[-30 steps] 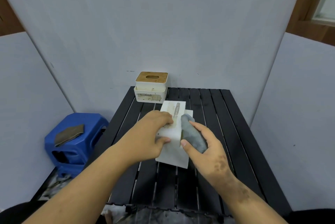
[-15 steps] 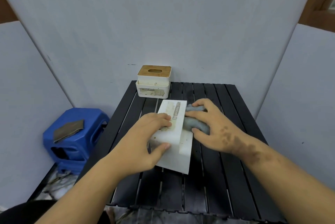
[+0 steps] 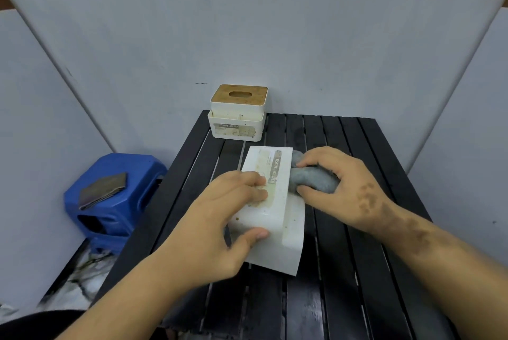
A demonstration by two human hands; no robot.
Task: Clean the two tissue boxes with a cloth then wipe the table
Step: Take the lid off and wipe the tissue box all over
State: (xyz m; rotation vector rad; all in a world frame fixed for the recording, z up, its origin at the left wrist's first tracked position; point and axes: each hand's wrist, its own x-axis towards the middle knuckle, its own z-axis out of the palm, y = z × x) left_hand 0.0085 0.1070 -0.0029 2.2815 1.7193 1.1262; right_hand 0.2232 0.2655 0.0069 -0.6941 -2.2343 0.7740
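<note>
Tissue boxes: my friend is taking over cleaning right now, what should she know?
Left hand presses the near box, lying on its side mid-table.
Right hand holds the grey cloth against that box's right side.
Far box stands upright at the back edge, still spotted.
Done: nothing clearly finished; near box still stained.
Left: finish this box, clean the far one, wipe the table.

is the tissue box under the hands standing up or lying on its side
On its side: the near tissue box lies flat on the table, label facing up, unlike the upright far box.

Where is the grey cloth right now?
Mid-table, the grey cloth is bunched in the right hand, pressed against the right side of the near tissue box.
</note>
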